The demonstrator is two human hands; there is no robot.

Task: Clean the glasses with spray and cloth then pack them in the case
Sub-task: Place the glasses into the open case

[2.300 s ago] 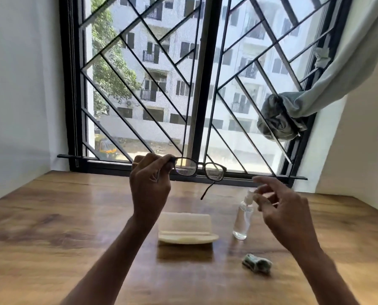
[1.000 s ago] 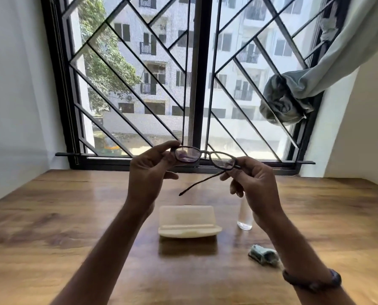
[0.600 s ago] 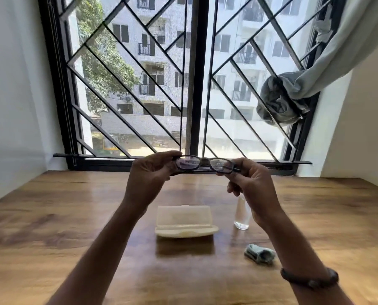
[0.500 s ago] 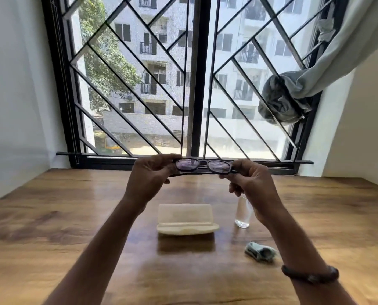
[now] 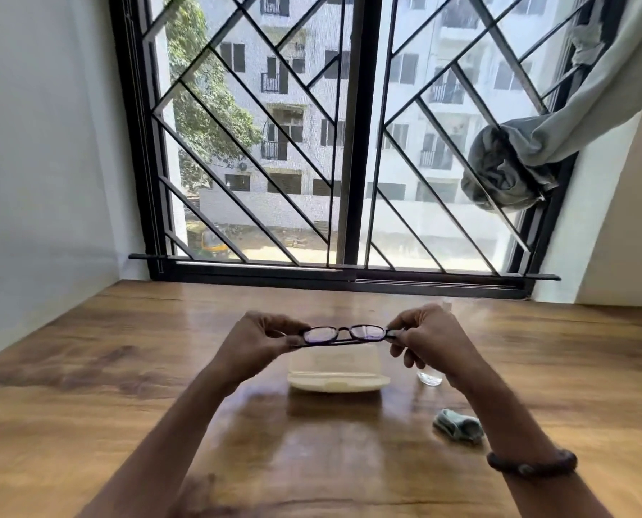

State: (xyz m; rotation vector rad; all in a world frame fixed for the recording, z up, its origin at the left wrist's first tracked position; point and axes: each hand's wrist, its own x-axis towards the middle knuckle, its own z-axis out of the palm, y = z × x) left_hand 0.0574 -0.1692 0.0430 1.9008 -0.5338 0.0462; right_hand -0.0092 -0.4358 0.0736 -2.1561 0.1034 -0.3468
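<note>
Dark-framed glasses (image 5: pixel 345 334) with folded temples hang level in the air between both hands. My left hand (image 5: pixel 254 340) pinches the left end of the frame and my right hand (image 5: pixel 429 336) pinches the right end. Directly below the glasses an open cream case (image 5: pixel 340 375) lies on the wooden table (image 5: pixel 87 386). The clear spray bottle (image 5: pixel 429 378) stands right of the case, mostly hidden behind my right hand. A crumpled grey-green cloth (image 5: pixel 459 429) lies nearer to me, right of the case.
A barred window (image 5: pixel 349 143) runs along the far edge of the table. A knotted grey curtain (image 5: pixel 506 173) hangs at its right side. White walls close in the table on the left and right.
My right hand came in and took the right end of the glasses. The hanging temple was folded shut, and both hands have lowered the glasses towards the case.
</note>
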